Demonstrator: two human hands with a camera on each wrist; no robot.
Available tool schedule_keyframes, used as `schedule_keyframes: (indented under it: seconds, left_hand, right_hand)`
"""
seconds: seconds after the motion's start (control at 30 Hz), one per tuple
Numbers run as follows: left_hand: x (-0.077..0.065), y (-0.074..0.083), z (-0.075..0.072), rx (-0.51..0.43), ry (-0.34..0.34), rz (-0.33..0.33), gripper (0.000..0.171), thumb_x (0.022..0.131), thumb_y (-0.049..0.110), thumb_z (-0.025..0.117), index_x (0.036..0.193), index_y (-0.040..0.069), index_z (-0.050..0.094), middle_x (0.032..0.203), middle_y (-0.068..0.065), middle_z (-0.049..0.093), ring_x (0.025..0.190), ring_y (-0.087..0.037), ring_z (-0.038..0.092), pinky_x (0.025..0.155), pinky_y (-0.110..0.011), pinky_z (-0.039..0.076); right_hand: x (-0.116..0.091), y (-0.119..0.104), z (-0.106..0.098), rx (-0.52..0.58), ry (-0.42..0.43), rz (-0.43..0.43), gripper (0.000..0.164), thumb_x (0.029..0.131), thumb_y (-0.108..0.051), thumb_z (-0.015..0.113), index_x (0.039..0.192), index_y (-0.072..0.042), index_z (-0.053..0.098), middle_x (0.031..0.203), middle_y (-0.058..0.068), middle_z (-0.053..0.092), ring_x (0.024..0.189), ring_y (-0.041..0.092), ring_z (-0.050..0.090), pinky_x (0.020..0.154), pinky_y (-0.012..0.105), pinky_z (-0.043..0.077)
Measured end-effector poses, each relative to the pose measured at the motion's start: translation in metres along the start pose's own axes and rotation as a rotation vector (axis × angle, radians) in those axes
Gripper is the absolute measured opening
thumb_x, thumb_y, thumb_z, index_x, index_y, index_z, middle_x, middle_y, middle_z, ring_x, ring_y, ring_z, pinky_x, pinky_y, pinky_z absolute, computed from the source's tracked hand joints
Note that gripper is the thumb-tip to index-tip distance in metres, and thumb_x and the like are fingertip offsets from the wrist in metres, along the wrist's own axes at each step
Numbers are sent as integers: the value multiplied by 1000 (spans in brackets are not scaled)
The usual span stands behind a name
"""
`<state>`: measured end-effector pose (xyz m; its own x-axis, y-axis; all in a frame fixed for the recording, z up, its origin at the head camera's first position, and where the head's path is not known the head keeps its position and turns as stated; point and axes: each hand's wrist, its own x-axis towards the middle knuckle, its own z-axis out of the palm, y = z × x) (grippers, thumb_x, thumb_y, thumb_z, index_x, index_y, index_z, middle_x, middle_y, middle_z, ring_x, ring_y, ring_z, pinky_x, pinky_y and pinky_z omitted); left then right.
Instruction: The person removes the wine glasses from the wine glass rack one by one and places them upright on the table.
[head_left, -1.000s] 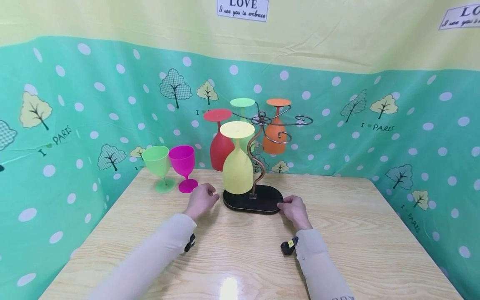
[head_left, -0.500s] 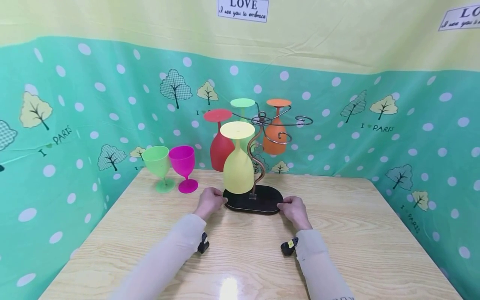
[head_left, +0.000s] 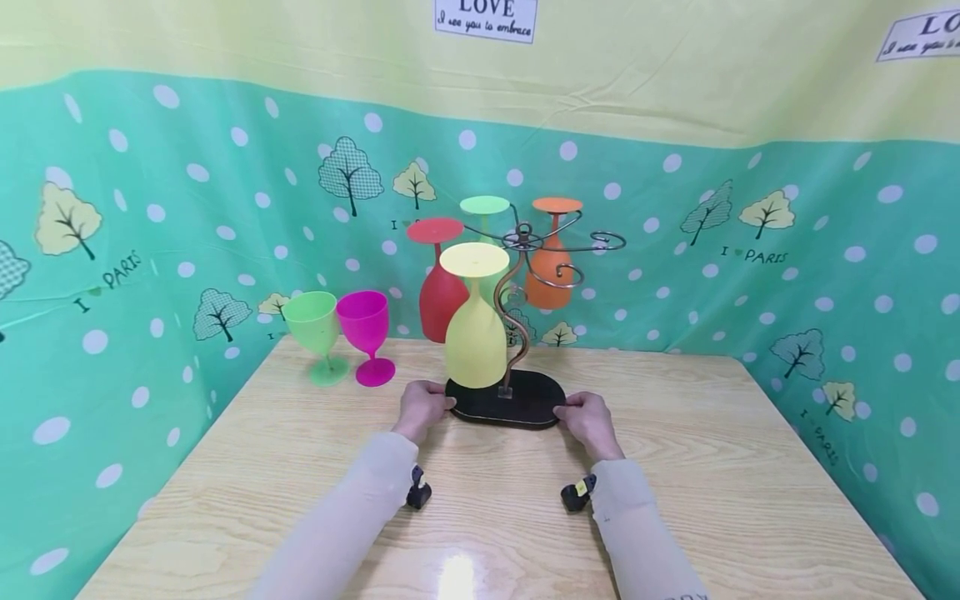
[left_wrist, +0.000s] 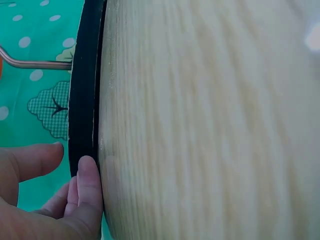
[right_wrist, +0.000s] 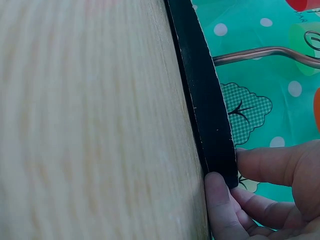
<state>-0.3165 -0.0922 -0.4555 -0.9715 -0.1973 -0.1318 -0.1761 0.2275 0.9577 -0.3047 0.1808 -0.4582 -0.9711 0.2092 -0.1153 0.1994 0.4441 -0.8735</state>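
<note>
A wine glass rack has a black oval base (head_left: 517, 408) and a curved metal stem (head_left: 517, 333) with scrolled arms. A yellow goblet (head_left: 476, 342), a red goblet (head_left: 438, 296), a green goblet (head_left: 485, 205) and an orange goblet (head_left: 551, 271) hang upside down from it. At the base's left end my left hand (head_left: 422, 410) grips the rim; in the left wrist view its fingers (left_wrist: 88, 175) are at the edge, the thumb just above. My right hand (head_left: 590, 423) pinches the right end, with thumb (right_wrist: 265, 164) on top and fingers low at the edge.
Upright on the table at the left stand a light green goblet (head_left: 315, 325) and a magenta goblet (head_left: 366, 321). Two scrolled rack arms (head_left: 600, 242) on the right bear no goblet. A patterned cloth (head_left: 675, 208) hangs behind the wooden table (head_left: 712, 467).
My left hand has moved right from beside the magenta goblet to the base's left end and taken hold there. The right hand and the rack have stayed in place.
</note>
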Motion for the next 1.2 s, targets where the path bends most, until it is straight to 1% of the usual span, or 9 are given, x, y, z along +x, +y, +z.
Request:
schedule_keyframes:
  seconds: [0.2,0.4,0.53,0.63,0.7,0.8,0.97,1.07,1.2]
  left_hand:
    - [2,-3,3,-27,19,-10,34,78,-5,71,110,-11,61,102,-25,63,62,-15,65,66,-29,58]
    - [4,-4,2,-64,26,-20,31,77,-9,69,107,-13,61,99,-26,63,59,-12,64,66,-30,58]
    - [3,-4,1,-49,38,-32,30,77,-9,69,106,-12,62,98,-25,63,59,-13,64,66,-30,58]
    - [2,-3,2,-44,33,-34,32,77,-8,69,108,-12,61,101,-26,62,62,-14,65,68,-30,58]
    - [1,-2,2,-43,31,-33,32,78,-8,69,109,-11,61,103,-26,61,63,-14,66,69,-31,58]
    - [1,-2,3,-36,36,-32,32,78,-8,69,109,-11,61,104,-26,61,64,-15,66,70,-31,58]
    - [2,-2,4,-22,23,-17,32,78,-8,69,108,-12,60,105,-28,60,64,-16,66,67,-29,58]
    - [3,-1,4,-27,17,-2,32,77,-9,69,107,-13,60,104,-29,60,64,-18,67,64,-28,58]
    - [4,-1,4,-28,23,-1,31,76,-10,70,105,-13,60,101,-28,61,62,-18,67,62,-28,58]
  right_hand:
    - [0,0,-2,-13,-6,6,31,86,-10,68,111,5,58,100,17,61,80,20,63,69,29,48]
    - [0,-2,-1,-4,-20,8,32,86,-10,68,112,5,58,100,17,61,80,19,64,68,28,48]
    - [-2,-7,-4,1,-50,10,34,88,-11,66,116,6,56,106,19,59,85,23,63,72,31,49]
    - [0,-16,-16,-2,-70,-7,37,90,-14,64,120,6,54,111,22,58,91,27,62,79,37,51]
    - [3,-26,-29,-6,-69,-47,37,92,-17,61,121,5,54,113,22,58,94,29,62,83,40,51]
    - [9,-49,-53,23,-36,-115,37,96,-21,55,124,2,53,113,20,59,99,30,60,87,41,51]
    - [12,-97,-97,59,108,-244,35,98,-27,51,122,-2,56,108,15,59,97,28,58,84,36,49]
    - [11,-128,-121,27,192,-318,35,97,-30,51,120,-5,58,103,12,59,92,23,57,77,33,49]
    - [5,-167,-147,-63,247,-408,40,97,-35,51,122,-6,58,103,7,58,89,17,55,73,28,49]
